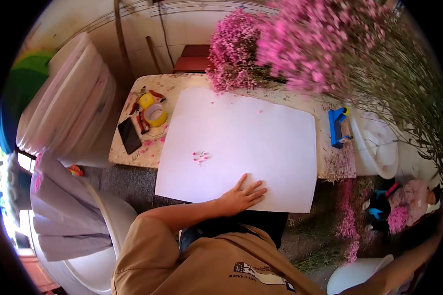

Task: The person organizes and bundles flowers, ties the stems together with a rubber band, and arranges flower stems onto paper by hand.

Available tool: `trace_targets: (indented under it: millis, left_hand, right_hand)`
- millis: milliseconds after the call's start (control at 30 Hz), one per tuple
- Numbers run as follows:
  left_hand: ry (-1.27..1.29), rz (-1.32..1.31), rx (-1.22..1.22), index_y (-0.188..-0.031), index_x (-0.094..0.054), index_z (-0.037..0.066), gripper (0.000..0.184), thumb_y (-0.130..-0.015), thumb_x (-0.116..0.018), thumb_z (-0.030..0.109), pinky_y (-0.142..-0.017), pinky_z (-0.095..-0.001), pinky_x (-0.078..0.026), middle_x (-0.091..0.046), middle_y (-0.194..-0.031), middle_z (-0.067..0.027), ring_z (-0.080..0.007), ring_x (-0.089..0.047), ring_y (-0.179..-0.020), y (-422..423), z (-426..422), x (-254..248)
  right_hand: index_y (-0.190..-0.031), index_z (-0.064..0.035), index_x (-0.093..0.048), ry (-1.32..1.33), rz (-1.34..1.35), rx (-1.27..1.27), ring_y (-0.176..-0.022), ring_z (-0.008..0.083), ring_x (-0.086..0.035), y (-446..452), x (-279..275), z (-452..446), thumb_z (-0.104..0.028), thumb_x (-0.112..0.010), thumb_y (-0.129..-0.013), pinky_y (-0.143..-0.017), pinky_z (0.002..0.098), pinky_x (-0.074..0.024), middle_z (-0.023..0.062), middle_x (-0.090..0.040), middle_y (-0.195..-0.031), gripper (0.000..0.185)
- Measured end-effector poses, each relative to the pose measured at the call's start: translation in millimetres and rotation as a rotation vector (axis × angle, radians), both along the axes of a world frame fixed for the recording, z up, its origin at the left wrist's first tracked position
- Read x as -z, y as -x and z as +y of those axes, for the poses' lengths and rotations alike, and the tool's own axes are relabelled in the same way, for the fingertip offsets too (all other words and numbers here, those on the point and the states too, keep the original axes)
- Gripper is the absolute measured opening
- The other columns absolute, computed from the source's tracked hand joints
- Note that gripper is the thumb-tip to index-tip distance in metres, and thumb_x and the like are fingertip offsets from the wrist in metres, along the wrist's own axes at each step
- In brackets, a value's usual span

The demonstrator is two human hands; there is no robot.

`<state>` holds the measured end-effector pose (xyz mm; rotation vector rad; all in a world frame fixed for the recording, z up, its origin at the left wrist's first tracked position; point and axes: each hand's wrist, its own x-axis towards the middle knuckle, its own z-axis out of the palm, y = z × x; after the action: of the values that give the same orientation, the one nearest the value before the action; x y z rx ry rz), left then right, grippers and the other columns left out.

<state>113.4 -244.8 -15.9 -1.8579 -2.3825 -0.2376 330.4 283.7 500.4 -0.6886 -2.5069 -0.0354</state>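
Observation:
My left hand (242, 198) lies flat on the near edge of a large white paper sheet (246, 142), fingers spread and holding nothing. The sheet covers the middle of the table, with a small group of pink petals (200, 157) on its left part. My right arm reaches out at the far right, and the hand at its end is hidden in the dark edge of the view. Above the sheet's upper right hangs a big, blurred bunch of pink flowers (310, 49), its green stems running down to the right edge. Whether my right hand grips them cannot be seen.
A phone (129, 135), yellow tape (155, 114) and pliers lie at the table's left. On the right stands a blue tape dispenser (336, 128). Another pink bunch (234, 51) rests at the back. A person (414, 199) sits at lower right; white sacks (66, 98) stand left.

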Motion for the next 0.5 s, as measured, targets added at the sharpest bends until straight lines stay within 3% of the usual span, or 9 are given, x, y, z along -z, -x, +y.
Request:
trace_targets:
  millis: [133,167,200,267,300,333,367,400,500]
  left_hand:
    - [0.171,-0.043,0.095,-0.156,-0.039,0.01,0.075,-0.088,-0.064,0.026,-0.117,-0.0742,-0.014,-0.024,-0.168,-0.0095,-0.031,-0.019,-0.156,21,32,-33]
    - [0.162,-0.045,0.067,-0.156,-0.039,0.01,0.075,-0.088,-0.064,0.026,-0.117,-0.0742,-0.014,-0.024,-0.168,-0.0095,-0.031,-0.019,-0.156,27,42,-35]
    - [0.188,-0.122,0.062,-0.157,-0.037,0.009,0.076,-0.086,-0.064,0.019,-0.119,-0.0696,-0.016,-0.024,-0.168,-0.0089,-0.031,-0.018,-0.156,35,54,-37]
    - [0.19,-0.204,0.031,-0.157,-0.036,0.009,0.078,-0.085,-0.064,0.011,-0.121,-0.065,-0.017,-0.025,-0.168,-0.0084,-0.0309,-0.017,-0.156,42,74,-14]
    - [-0.032,-0.329,0.039,-0.158,-0.031,0.008,0.08,-0.084,-0.062,0.007,-0.121,-0.0593,-0.023,-0.026,-0.166,-0.0115,-0.0337,-0.021,-0.154,46,87,29]
    - [-0.259,-0.44,0.046,-0.16,-0.027,0.006,0.083,-0.084,-0.061,0.003,-0.121,-0.0535,-0.028,-0.028,-0.165,-0.0146,-0.0365,-0.025,-0.152,46,94,54]
    - [-0.083,-0.512,-0.025,-0.16,-0.023,0.005,0.084,-0.084,-0.058,0.001,-0.12,-0.0479,-0.031,-0.027,-0.164,-0.0177,-0.0386,-0.029,-0.15,38,92,40]
    - [0.094,-0.589,-0.093,-0.161,-0.018,0.004,0.085,-0.084,-0.056,-0.002,-0.118,-0.0423,-0.035,-0.027,-0.164,-0.0208,-0.0406,-0.033,-0.148,31,89,25]
    - [-0.015,-0.804,-0.134,-0.159,-0.024,0.003,0.078,-0.086,-0.052,0.0,-0.106,-0.0429,-0.045,-0.042,-0.152,-0.0265,-0.0414,-0.049,-0.132,13,66,27]
  right_hand:
    - [-0.12,0.0033,-0.064,0.094,-0.117,-0.033,-0.092,0.0288,-0.065,109,138,57,-0.019,-0.072,-0.084,-0.085,0.0409,-0.051,0.0173,-0.069,-0.101,0.043]
    - [-0.119,0.004,-0.063,-0.042,-0.022,-0.109,-0.102,0.0339,-0.064,134,207,89,-0.019,-0.076,-0.077,-0.09,0.0436,-0.0497,0.0203,-0.067,-0.108,0.05]
    - [-0.121,0.0035,-0.063,0.059,-0.183,0.003,-0.112,0.0365,-0.062,173,258,97,-0.019,-0.08,-0.071,-0.096,0.0451,-0.0477,0.0235,-0.066,-0.116,0.057]
    - [-0.113,0.0033,-0.068,0.272,-0.158,-0.347,-0.098,0.0354,-0.069,213,340,42,-0.01,-0.077,-0.07,-0.089,0.0432,-0.0528,0.021,-0.072,-0.102,0.047]
    - [-0.111,0.0025,-0.07,0.471,-0.168,-0.484,-0.091,0.0326,-0.071,220,365,4,-0.004,-0.074,-0.069,-0.085,0.0418,-0.0545,0.0189,-0.074,-0.096,0.042]
    - [-0.114,0.0008,-0.071,0.413,-0.337,-0.35,-0.096,0.0294,-0.07,228,400,19,-0.001,-0.075,-0.068,-0.089,0.0405,-0.0542,0.0185,-0.075,-0.102,0.046]
    - [-0.115,0.0005,-0.07,0.395,-0.398,-0.448,-0.098,0.0319,-0.071,223,403,-3,-0.003,-0.076,-0.068,-0.09,0.0409,-0.0539,0.0189,-0.074,-0.104,0.047]
    - [-0.114,0.0012,-0.07,0.277,-0.37,-0.488,-0.099,0.0353,-0.071,226,455,47,-0.003,-0.078,-0.066,-0.089,0.0423,-0.0534,0.0205,-0.074,-0.103,0.049]
    - [-0.123,-0.0027,-0.068,0.445,-0.416,-0.408,-0.105,0.0382,-0.069,230,448,33,-0.004,-0.082,-0.063,-0.091,0.0433,-0.0524,0.023,-0.072,-0.106,0.061]
